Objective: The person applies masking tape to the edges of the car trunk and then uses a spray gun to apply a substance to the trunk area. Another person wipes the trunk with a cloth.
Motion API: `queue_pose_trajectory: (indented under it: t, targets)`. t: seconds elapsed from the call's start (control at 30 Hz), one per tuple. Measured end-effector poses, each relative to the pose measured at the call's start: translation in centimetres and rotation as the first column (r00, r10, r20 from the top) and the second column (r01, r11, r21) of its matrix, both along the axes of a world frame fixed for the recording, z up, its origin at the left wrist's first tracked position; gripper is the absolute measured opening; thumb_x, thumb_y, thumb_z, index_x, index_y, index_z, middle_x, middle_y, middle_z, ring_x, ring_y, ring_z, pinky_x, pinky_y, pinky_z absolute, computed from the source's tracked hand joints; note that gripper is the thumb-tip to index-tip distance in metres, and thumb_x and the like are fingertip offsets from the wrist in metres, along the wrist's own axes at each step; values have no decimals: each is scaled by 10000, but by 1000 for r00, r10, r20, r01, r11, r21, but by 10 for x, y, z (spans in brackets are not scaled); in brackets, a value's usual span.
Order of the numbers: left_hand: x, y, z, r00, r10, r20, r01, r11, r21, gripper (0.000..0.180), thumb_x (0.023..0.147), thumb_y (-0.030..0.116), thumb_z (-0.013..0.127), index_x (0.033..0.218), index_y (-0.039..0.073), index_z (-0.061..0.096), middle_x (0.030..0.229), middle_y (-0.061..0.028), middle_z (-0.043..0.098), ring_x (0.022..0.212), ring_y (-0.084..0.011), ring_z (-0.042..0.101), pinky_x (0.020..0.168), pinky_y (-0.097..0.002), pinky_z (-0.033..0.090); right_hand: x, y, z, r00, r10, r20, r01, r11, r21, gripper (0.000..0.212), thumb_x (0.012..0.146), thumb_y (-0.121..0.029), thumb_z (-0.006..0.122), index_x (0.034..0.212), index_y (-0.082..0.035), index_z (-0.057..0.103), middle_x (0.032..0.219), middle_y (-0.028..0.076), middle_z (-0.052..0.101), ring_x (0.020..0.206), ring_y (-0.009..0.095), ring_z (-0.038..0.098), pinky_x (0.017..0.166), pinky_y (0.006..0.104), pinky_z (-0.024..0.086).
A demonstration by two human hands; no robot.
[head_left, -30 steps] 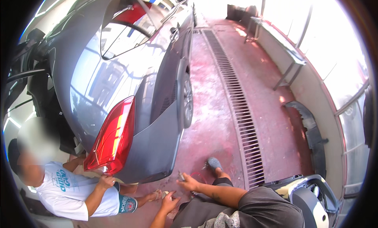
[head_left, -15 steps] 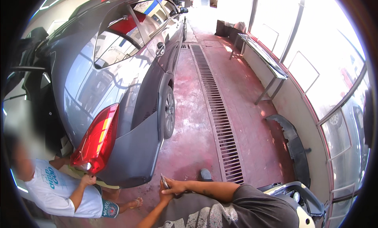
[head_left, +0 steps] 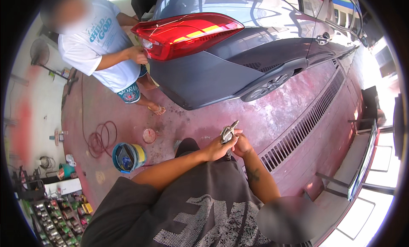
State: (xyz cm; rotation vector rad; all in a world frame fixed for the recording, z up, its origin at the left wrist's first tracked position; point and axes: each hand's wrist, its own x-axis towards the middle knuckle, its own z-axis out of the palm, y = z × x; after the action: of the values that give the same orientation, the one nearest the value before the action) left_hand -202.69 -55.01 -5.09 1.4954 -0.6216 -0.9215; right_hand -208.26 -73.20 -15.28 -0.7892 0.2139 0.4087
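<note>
My left hand (head_left: 221,150) is closed around a silver metal hand tool (head_left: 227,134) with a narrow tip pointing up and away; I cannot tell its exact kind. A dark lower end of it shows between my palms. Right beside it, my right hand (head_left: 243,145) has its fingers curled in against the tool and the left hand; what they grip is hidden. Ahead stands a grey car (head_left: 204,78) with a red tail light (head_left: 183,38) at its rear corner. A co-worker (head_left: 91,38) in a white shirt has a hand (head_left: 137,54) at the light's lower edge.
A blue bucket (head_left: 116,161) with things inside stands on the red floor, near a coiled red hose (head_left: 102,138) and a small round lid-like item (head_left: 149,135). A metal floor grate (head_left: 306,119) runs along the right. Shelved small containers (head_left: 59,221) fill the lower left.
My view has swung to the left, so the car and co-worker now appear higher up and the bucket has come into sight. Both hands stay together at the tool.
</note>
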Motion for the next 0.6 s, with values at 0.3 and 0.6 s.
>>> queue_pose_trajectory:
  t: [0.3, 0.6]
  targets:
    - [-13, -28, -16, 975, -57, 216, 37, 995, 95, 553, 1152, 428, 504, 1618, 137, 451, 1285, -132, 561, 1220, -254, 549, 1055, -418, 462, -5, -48, -35, 987, -107, -121, 132, 966, 222, 422, 1081, -362, 639, 1383, -72, 589, 1167, 98, 698, 963, 209, 690, 824, 387, 600]
    - [16, -5, -53, 886, 141, -442, -188, 980, -64, 424, 1094, 268, 638, 1484, 115, 574, 1392, -48, 650, 1083, -174, 644, 854, -334, 548, -88, -177, -92, 672, -649, -356, 514, 755, -407, 241, 1110, -349, 636, 1096, -125, 551, 878, 32, 629, 830, 222, 698, 711, 380, 556]
